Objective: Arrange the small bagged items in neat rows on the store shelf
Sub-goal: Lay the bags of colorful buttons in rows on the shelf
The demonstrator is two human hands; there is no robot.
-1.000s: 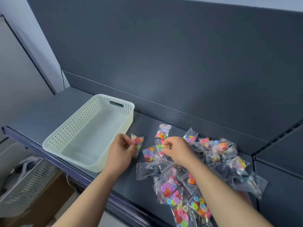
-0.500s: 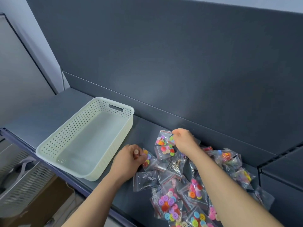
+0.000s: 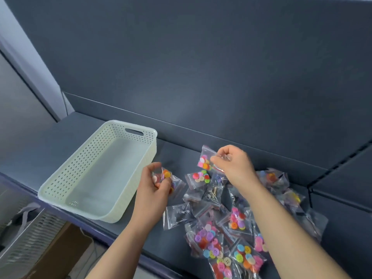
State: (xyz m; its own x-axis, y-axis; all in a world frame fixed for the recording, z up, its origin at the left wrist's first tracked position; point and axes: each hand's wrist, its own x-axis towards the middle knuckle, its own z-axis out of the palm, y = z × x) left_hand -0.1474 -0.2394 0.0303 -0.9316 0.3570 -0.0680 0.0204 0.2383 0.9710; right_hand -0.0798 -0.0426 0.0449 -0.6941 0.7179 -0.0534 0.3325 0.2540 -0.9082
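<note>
While my left hand [image 3: 155,188] grips one button bag [image 3: 168,175] in reserve, right hand [image 3: 234,166] pinches a second bag [image 3: 204,163] nr the shelf [image 3: 175,154] back, prob. to start a row.

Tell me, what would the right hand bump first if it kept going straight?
Probably the dark back wall. The right hand, pinching a bag of buttons, points toward it, with only bare shelf between, though depth is unclear.
</note>
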